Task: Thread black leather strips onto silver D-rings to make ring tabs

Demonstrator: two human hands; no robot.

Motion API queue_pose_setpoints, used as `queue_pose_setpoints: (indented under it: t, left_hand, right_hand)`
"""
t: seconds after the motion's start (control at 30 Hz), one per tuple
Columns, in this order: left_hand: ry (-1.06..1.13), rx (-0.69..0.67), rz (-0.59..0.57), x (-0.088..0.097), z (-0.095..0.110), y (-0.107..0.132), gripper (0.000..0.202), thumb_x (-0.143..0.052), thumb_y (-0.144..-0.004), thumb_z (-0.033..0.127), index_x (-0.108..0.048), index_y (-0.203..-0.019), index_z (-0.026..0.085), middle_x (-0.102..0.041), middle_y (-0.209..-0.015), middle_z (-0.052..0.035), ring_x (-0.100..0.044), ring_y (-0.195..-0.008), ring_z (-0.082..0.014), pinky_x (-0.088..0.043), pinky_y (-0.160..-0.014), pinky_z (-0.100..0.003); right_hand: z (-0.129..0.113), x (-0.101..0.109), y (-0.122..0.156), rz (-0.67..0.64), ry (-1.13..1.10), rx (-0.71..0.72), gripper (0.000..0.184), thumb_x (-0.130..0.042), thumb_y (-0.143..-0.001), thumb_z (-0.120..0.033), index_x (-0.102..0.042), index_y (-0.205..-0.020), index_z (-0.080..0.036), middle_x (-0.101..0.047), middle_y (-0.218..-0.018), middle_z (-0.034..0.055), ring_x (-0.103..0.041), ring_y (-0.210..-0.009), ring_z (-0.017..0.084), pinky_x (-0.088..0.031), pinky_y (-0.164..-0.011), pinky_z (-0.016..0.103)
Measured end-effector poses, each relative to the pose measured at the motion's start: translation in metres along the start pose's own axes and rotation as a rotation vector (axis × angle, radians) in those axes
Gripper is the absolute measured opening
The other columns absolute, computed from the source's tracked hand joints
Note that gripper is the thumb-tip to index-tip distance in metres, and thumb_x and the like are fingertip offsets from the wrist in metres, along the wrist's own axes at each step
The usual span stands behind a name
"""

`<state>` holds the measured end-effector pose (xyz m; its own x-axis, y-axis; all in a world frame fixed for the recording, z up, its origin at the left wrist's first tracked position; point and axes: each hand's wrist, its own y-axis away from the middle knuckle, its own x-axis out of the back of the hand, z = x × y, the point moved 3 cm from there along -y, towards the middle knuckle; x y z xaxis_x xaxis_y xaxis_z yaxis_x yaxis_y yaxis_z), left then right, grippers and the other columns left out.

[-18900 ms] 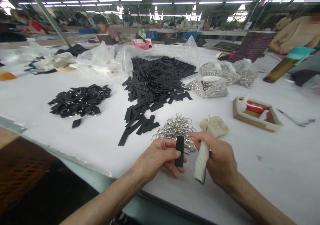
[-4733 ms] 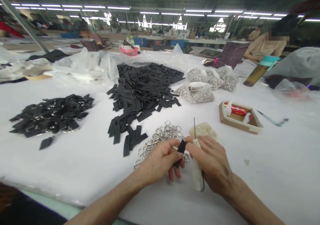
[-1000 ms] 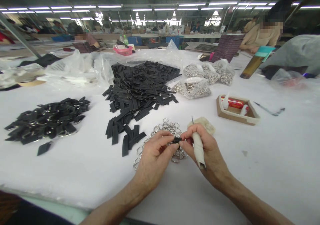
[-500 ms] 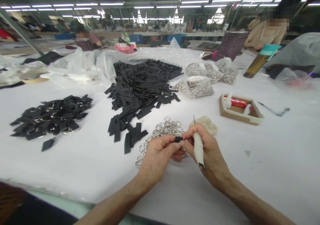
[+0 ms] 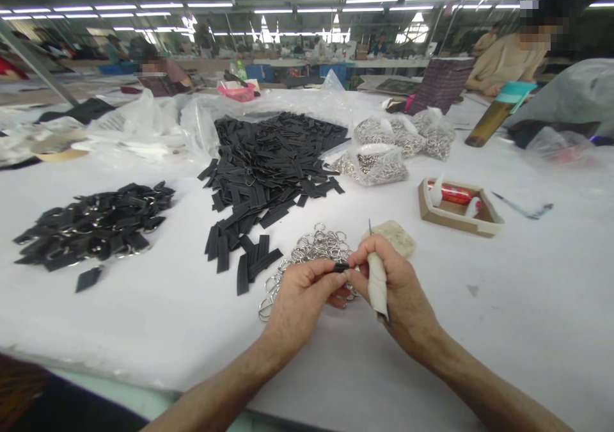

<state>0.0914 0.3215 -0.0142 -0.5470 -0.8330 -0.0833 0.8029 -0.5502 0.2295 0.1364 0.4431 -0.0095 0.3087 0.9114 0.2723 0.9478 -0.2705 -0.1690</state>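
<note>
My left hand [image 5: 307,291] pinches a small folded black strip [image 5: 341,267] between thumb and forefinger. At the strip's other end are the closed fingertips of my right hand [image 5: 396,281]. Inside that same hand lies an awl [image 5: 378,285], its handle wrapped in pale material and its thin metal point sticking up past the fingers. Whether a ring sits in the strip's fold is hidden by the fingers. Beneath and behind both hands spreads a pile of metal rings [image 5: 321,246]. A pale yellowish lump [image 5: 396,239] rests just behind my right hand.
A large heap of black strips [image 5: 278,157] lies beyond the rings. To the left is a pile of black strips with rings [image 5: 100,221]. Bags of metal rings [image 5: 377,165], a cardboard tray [image 5: 460,223] and a tilted bottle [image 5: 494,121] stand right. A co-worker [image 5: 508,61] sits across the table.
The whole view has shifted very slightly. Both hands keep nearly the same pose on the strip, and the awl stays in my right hand.
</note>
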Motion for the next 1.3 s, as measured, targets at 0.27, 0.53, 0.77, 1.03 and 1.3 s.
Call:
queue_pose_setpoints:
  t: [0.27, 0.53, 0.77, 1.03, 1.3]
  left_hand:
    - [0.125, 0.052, 0.052, 0.005, -0.003, -0.001, 0.010, -0.061, -0.071, 0.021, -0.064, -0.068, 0.012, -0.066, -0.065, -0.0045, -0.065, -0.063, -0.0181, -0.054, -0.060, -0.029]
    - [0.175, 0.082, 0.076, 0.014, -0.009, -0.004, 0.014, -0.062, -0.072, 0.024, -0.063, -0.069, 0.010, -0.068, -0.072, -0.0074, -0.065, -0.059, -0.0165, -0.052, -0.054, -0.025]
    - [0.190, 0.116, 0.103, 0.016, -0.008, -0.006, 0.015, -0.068, -0.068, 0.025, -0.063, -0.069, 0.011, -0.069, -0.071, -0.0072, -0.065, -0.057, -0.0165, -0.052, -0.053, -0.025]
    - [0.128, 0.140, 0.111, 0.018, -0.008, -0.009, 0.017, -0.070, -0.068, 0.026, -0.064, -0.073, 0.010, -0.071, -0.072, -0.0081, -0.066, -0.058, -0.0169, -0.053, -0.054, -0.024]
    - [0.140, 0.147, 0.081, 0.017, -0.008, -0.008, 0.017, -0.071, -0.066, 0.027, -0.065, -0.071, 0.012, -0.071, -0.071, -0.0077, -0.065, -0.056, -0.0171, -0.053, -0.053, -0.024]
  right_hand:
    - [-0.007, 0.005, 0.001, 0.000, 0.049, -0.002, 0.007, -0.056, -0.079, -0.019, -0.049, -0.078, -0.021, -0.050, -0.064, -0.0043, -0.045, -0.055, 0.011, -0.036, -0.048, 0.022]
    - [-0.014, 0.044, -0.006, -0.007, 0.163, 0.046, 0.027, -0.049, -0.085, -0.046, -0.054, -0.086, -0.020, -0.055, -0.060, -0.0010, -0.047, -0.052, 0.014, -0.036, -0.047, 0.025]
    - [-0.025, 0.067, -0.016, 0.182, 0.356, -0.033, 0.029, -0.050, -0.083, -0.044, -0.056, -0.071, -0.019, -0.044, -0.053, -0.0024, -0.038, -0.047, 0.012, -0.025, -0.040, 0.024]
    - [-0.008, 0.082, -0.032, 0.213, 0.360, -0.083, 0.012, -0.052, -0.070, -0.022, -0.053, -0.059, -0.018, -0.047, -0.055, -0.0040, -0.040, -0.053, 0.012, -0.027, -0.046, 0.023]
    - [0.005, 0.082, -0.033, 0.135, 0.378, -0.267, 0.007, -0.049, -0.066, -0.023, -0.053, -0.062, -0.019, -0.044, -0.051, -0.0053, -0.038, -0.048, 0.011, -0.022, -0.044, 0.023]
